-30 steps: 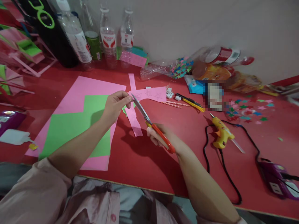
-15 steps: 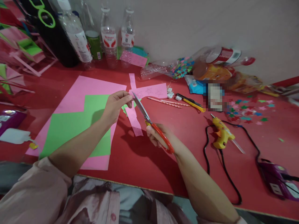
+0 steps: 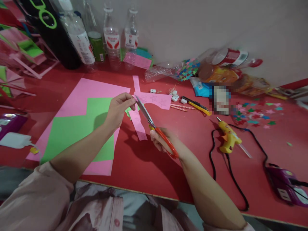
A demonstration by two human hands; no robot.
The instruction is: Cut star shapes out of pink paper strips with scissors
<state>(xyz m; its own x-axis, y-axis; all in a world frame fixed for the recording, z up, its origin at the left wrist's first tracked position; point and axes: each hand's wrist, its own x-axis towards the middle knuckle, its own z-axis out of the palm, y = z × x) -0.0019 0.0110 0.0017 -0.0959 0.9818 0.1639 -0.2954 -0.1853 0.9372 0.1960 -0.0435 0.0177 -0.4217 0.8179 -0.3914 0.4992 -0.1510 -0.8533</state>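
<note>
My left hand [image 3: 121, 108] pinches the left end of a pink paper strip [image 3: 157, 99] that has star outlines drawn on it. My right hand [image 3: 160, 139] is closed round the red handles of the scissors [image 3: 166, 140], whose blades point up and left to the paper beside my left fingertips. Below the blades, another pink strip [image 3: 138, 126] lies on the table, with small green scraps [image 3: 128, 112] near it. Left of my hands, a green sheet [image 3: 72, 138] rests on larger pink sheets [image 3: 72, 99].
Bottles [image 3: 112, 41] stand along the wall. Right of my hands are a yellow cutter [image 3: 199, 108], a yellow glue gun [image 3: 227, 138] with a black cord, and scattered paper stars [image 3: 257, 114]. Pink and green paper models [image 3: 31, 51] stand at far left.
The held pink strip has swung down at its right end, now covering part of the striped straws and uncovering a small white piece behind it. Both hands have hardly moved.
</note>
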